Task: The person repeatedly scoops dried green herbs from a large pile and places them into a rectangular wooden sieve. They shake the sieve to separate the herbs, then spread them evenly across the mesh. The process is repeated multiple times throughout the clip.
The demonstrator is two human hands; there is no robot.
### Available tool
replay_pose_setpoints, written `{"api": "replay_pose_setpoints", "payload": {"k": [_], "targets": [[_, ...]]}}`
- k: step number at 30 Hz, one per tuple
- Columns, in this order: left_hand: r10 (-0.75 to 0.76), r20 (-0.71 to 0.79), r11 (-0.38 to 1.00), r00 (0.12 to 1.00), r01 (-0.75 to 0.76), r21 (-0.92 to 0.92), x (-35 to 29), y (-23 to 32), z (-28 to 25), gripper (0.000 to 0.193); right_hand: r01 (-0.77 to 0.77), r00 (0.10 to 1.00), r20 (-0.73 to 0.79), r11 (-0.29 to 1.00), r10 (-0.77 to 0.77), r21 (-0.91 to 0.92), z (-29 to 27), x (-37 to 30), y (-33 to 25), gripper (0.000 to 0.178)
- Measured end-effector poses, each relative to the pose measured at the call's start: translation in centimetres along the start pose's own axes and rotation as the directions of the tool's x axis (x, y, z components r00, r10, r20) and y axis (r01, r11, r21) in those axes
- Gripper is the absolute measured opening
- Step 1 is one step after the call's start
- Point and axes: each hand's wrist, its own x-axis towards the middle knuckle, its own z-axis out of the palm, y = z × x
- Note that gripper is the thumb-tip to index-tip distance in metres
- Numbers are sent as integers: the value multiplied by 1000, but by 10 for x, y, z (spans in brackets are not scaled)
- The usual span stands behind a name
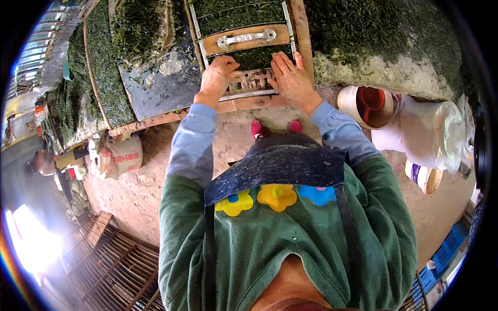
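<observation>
Pinkish, worn concrete floor (129, 199) is overlooked by a long work surface edged with reddish wood (155, 122), on which heaps of dark green, shredded plant matter (358, 31) are spread. Within the wooden edging, a rectangular frame with pale side strips (289, 26) is set near the front edge, directly before the person. It is crossed by a light-brown wooden bar (210, 45), to which a shiny, clear-looking handle (247, 38) is fixed. Below the bar, a strip of green matter and a brown woven lattice (254, 80) are exposed. The frame's near left corner is covered by the left hand (220, 78), its fingers curled; whether anything is pinched cannot be told. By the right hand (289, 78), fingers extended and close together, the near right part is covered, with nothing seen clamped. To the right, a white bucket (347, 101) is placed, a red container (371, 98) held inside.
</observation>
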Motion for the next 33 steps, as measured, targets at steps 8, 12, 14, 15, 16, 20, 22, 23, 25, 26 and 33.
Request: {"api": "replay_pose_setpoints", "payload": {"k": [8, 12, 14, 15, 16, 20, 22, 23, 25, 26, 33], "targets": [[-177, 37, 857, 984, 136, 498, 32, 49, -4, 29, -227, 936, -116, 821, 332, 524, -37, 7, 49, 17], [-248, 38, 968, 968, 246, 57, 36, 83, -12, 29, -559, 792, 172, 580, 586, 593, -31, -25, 81, 21], [-253, 109, 962, 961, 262, -76, 45, 85, 5, 27, -431, 872, 79, 680, 484, 593, -17, -27, 74, 19], [-258, 127, 964, 958, 263, -30, 49, 82, 12, 25, -364, 903, 32, 722, 429, 588, -11, -26, 70, 19], [-264, 144, 964, 954, 264, 15, 51, 79, 18, 24, -374, 917, 92, 760, 387, 532, -9, -22, 70, 19], [-148, 4, 983, 989, 147, 109, 48, 70, 38, 21, -361, 913, 312, 874, 261, 324, -21, 7, 61, 19], [-187, 55, 981, 981, 184, 56, 47, 71, 29, 20, -209, 967, 206, 932, 151, 298, -26, 21, 50, 15], [-134, 108, 988, 985, 140, -59, 48, 58, 26, 18, -127, 983, 166, 956, 85, 263, -28, 28, 43, 12], [-65, 31, 961, 997, 71, -267, 39, 51, 14, 21, -42, 989, 149, 982, 14, 182, -13, 36, 47, 12], [-50, 12, 955, 999, 51, -292, 32, 59, 3, 23, -4, 990, 143, 990, -16, 141, -6, 38, 49, 12], [211, -98, 975, 973, -203, 90, 17, 46, 31, 19, -47, 969, 245, 989, 12, 137, -11, 41, 37, 22]]}}
